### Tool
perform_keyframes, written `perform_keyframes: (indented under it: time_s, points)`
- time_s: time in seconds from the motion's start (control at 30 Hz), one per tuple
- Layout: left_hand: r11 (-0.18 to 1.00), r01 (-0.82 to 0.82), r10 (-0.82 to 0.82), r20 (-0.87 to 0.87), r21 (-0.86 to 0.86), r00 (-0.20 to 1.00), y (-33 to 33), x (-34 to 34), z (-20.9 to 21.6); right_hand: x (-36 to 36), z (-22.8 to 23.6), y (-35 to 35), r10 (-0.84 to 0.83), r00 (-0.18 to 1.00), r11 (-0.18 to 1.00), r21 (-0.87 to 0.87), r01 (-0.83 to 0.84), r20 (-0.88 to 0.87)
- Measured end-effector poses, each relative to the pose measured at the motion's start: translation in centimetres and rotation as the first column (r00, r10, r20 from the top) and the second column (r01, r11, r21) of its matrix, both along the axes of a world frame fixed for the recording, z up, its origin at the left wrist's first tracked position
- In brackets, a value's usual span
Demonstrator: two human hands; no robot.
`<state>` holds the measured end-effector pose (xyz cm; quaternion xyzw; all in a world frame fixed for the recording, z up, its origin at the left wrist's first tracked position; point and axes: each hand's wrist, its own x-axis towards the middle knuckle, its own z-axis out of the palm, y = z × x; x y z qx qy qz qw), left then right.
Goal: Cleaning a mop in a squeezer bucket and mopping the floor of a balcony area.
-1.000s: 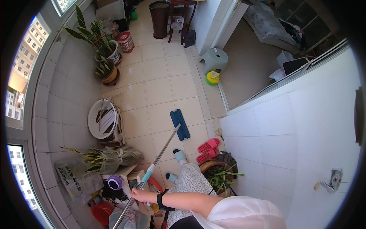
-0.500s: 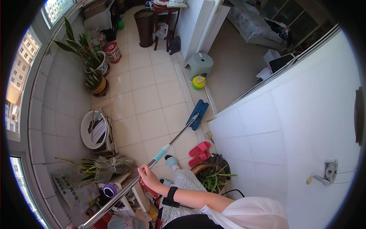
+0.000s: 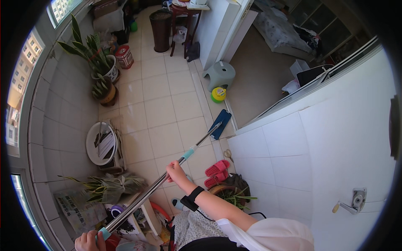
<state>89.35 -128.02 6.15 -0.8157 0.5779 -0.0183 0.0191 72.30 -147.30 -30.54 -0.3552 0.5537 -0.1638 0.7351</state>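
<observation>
A flat mop with a silver pole (image 3: 144, 196) slants across the view from lower left to the right of centre. My right hand (image 3: 176, 172) is closed round the pole below its pale turquoise collar (image 3: 189, 153). Near the lower left edge, my left hand (image 3: 90, 241) wraps the turquoise grip at the pole's end. The blue rectangular mop head (image 3: 220, 124) lies on the floor by the raised doorway strip. Close to it are a yellow-and-green container (image 3: 218, 94) and a grey-green stool (image 3: 220, 75).
Red slippers (image 3: 217, 168), scissors (image 3: 228, 155) and a potted plant (image 3: 234, 196) line the right wall. Along the left are a white basin (image 3: 91, 149), a wrapped plant (image 3: 117, 186) and potted snake plants (image 3: 111, 69). A tall brown bin (image 3: 161, 33) stands farther off.
My right hand has moved forward and to the right with the pole. My left hand has come up into view. The mop head has shifted only slightly.
</observation>
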Motion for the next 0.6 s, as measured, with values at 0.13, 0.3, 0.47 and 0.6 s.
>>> perform_keyframes:
  time_s: [0.13, 0.3, 0.47, 0.6]
  points:
    - [0.999, -0.044, 0.043, 0.009, 0.024, 0.999, 1.2, 0.3, 0.4, 2.1, 1.4, -1.2, 0.147, 0.989, 0.989, 0.029, -0.147, -0.013]
    - [0.976, -0.182, 0.190, -0.060, 0.118, 0.980, 2.7, -0.5, 1.1, 6.5, 0.4, -0.5, 0.289, 0.957, 0.957, 0.006, -0.289, 0.029]
    - [0.919, -0.367, 0.394, -0.262, 0.145, 0.881, 5.3, -0.5, -0.2, 7.5, -1.0, 0.3, 0.487, 0.868, 0.871, -0.022, -0.491, -0.095]
    - [0.888, -0.399, 0.458, -0.342, 0.230, 0.821, 5.2, -1.9, -2.8, 6.9, -3.6, -1.4, 0.543, 0.784, 0.786, -0.148, -0.601, -0.301]
